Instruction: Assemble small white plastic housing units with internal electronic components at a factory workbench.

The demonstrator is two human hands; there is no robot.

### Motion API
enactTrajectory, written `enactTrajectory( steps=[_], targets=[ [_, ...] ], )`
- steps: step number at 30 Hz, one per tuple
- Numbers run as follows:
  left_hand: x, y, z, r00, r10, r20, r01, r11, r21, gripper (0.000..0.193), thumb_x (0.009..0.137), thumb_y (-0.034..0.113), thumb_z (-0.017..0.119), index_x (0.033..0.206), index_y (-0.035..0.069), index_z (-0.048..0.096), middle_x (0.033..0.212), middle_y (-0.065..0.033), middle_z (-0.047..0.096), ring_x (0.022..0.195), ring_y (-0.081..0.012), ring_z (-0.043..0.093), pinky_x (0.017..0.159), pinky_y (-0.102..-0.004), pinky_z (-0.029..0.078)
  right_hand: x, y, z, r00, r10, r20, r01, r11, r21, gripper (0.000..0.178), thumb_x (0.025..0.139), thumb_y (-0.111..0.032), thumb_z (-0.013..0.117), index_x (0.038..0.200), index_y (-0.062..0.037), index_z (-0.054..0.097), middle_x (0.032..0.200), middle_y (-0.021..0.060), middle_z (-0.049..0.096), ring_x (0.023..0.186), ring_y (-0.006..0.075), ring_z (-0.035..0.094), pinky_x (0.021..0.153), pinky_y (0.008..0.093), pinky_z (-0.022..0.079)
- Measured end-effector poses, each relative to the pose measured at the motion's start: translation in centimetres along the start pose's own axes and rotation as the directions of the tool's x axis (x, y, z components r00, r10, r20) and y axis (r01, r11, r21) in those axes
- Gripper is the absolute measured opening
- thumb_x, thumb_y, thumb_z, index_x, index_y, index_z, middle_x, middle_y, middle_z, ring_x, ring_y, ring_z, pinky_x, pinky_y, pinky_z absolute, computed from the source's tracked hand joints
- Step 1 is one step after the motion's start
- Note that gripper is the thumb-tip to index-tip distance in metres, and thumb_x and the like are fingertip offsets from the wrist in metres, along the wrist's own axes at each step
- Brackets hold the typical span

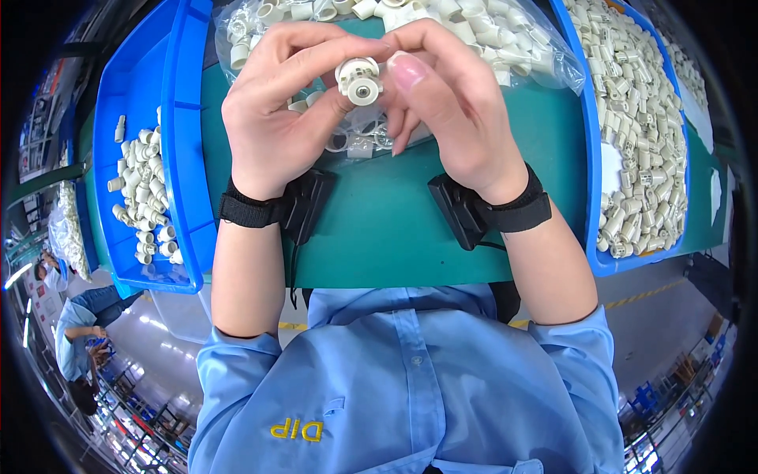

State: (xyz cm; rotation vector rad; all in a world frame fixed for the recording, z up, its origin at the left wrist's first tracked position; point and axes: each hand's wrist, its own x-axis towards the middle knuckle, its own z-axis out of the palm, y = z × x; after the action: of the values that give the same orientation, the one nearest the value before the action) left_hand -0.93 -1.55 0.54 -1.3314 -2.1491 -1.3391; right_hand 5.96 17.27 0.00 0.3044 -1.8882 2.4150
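Observation:
In front of me, my left hand (276,110) pinches a small white cylindrical plastic part (362,90) between thumb and fingers. The part's stepped round end faces me, with a dark metal spot at its centre. Close by its right side is my right hand (454,103), thumb stretched out and fingers loosely bent. Nothing shows between that thumb and the fingers; whether a fingertip touches the part is hard to see. Behind both hands lies a clear plastic bag (537,67) full of white tubular plastic pieces, partly hidden by my fingers.
A blue bin (185,158) on the left holds a small heap of white parts. At the right, another blue bin (594,158) is filled with similar parts. Both flank the green tabletop (387,245). A co-worker (79,324) is visible at the far left.

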Motion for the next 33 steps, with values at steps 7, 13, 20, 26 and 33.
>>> enactTrajectory(
  steps=[7,13,20,26,33],
  targets=[
    [0.5,0.6,0.4,0.999,0.024,-0.048,-0.025,1.000,-0.011,0.054,0.063,-0.017,0.064,0.108,0.010,0.078,0.102,-0.0078,0.067,0.084,-0.0169,0.063,0.067,-0.0258,0.053,0.2,0.5,0.2,0.989,-0.062,0.138,0.095,0.965,-0.243,0.038,0.089,-0.012,0.073,0.119,0.0018,0.055,0.085,0.0022,0.059,0.066,0.0061,0.057,0.051,0.0217,0.051],
    [0.7,0.5,0.2,0.996,0.075,-0.045,-0.075,0.997,0.002,0.054,0.063,-0.016,0.065,0.108,0.011,0.078,0.104,-0.0076,0.067,0.087,-0.0181,0.064,0.067,-0.0259,0.054,0.2,0.9,0.9,0.996,-0.082,0.040,0.085,0.995,-0.056,0.043,0.079,-0.031,0.087,0.099,-0.0020,0.064,0.067,-0.0040,0.053,0.060,0.0019,0.050,0.053,0.0173,0.041],
    [0.3,0.5,0.1,0.994,0.100,-0.037,-0.099,0.994,0.035,0.057,0.060,-0.014,0.067,0.108,0.013,0.079,0.106,-0.0070,0.067,0.084,-0.0169,0.064,0.068,-0.0259,0.054,-0.2,0.9,0.7,0.994,-0.081,0.069,0.082,0.997,-0.011,0.039,0.081,-0.025,0.086,0.102,-0.0030,0.062,0.063,-0.0075,0.040,0.056,0.0010,0.037,0.049,0.0195,0.029],
    [0.4,0.3,0.2,0.993,0.108,-0.038,-0.107,0.994,0.023,0.058,0.059,-0.014,0.068,0.108,0.015,0.079,0.106,-0.0068,0.067,0.081,-0.0160,0.064,0.067,-0.0260,0.054,-0.1,0.6,0.5,0.991,-0.059,0.116,0.055,0.998,0.039,0.035,0.082,-0.019,0.084,0.101,-0.0040,0.060,0.064,-0.0086,0.033,0.056,0.0013,0.030,0.050,0.0214,0.023],
    [0.4,1.0,0.2,0.991,0.117,-0.059,-0.112,0.990,0.085,0.056,0.059,-0.012,0.070,0.107,0.016,0.079,0.107,-0.0066,0.066,0.078,-0.0158,0.063,0.064,-0.0259,0.053,0.1,0.3,0.3,0.986,-0.022,0.165,0.011,0.998,0.063,0.038,0.082,-0.017,0.081,0.109,-0.0025,0.058,0.068,-0.0073,0.036,0.060,0.0023,0.036,0.053,0.0207,0.032]
  ],
)
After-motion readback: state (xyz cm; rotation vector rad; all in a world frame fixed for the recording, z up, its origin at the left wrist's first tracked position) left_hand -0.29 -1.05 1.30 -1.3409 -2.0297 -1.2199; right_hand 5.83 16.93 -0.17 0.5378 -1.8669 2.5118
